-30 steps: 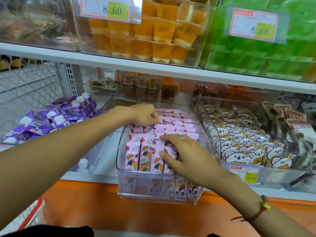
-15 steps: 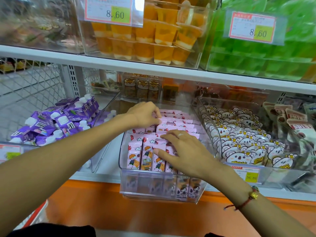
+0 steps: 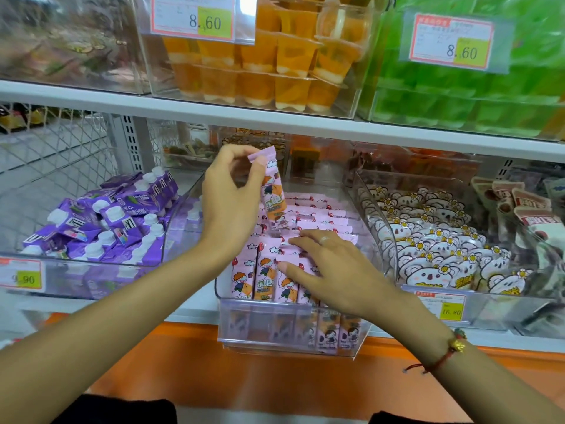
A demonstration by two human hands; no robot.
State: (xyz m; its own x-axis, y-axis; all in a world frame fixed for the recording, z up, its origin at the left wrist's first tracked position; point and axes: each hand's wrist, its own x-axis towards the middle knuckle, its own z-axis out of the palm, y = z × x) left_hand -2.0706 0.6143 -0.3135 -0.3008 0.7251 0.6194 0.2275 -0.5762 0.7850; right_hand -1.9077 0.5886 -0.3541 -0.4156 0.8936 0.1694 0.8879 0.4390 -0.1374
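A clear plastic bin (image 3: 287, 328) on the lower shelf holds several rows of pink snack packets (image 3: 260, 273) with a cartoon child on them. My left hand (image 3: 229, 197) pinches one pink packet (image 3: 272, 191) by its top end and holds it upright above the back of the bin. My right hand (image 3: 330, 270) lies flat with straight fingers on the packets at the front right of the bin.
Purple drink pouches (image 3: 104, 221) fill the bin to the left, white koala packets (image 3: 434, 249) the bin to the right. The shelf above (image 3: 275, 130) carries bins of orange jelly cups (image 3: 275, 62) and green packs (image 3: 477, 96). An orange panel (image 3: 275, 387) runs below.
My left hand has lifted one pink packet up out of the back rows. My right hand has stayed pressed on the front packets.
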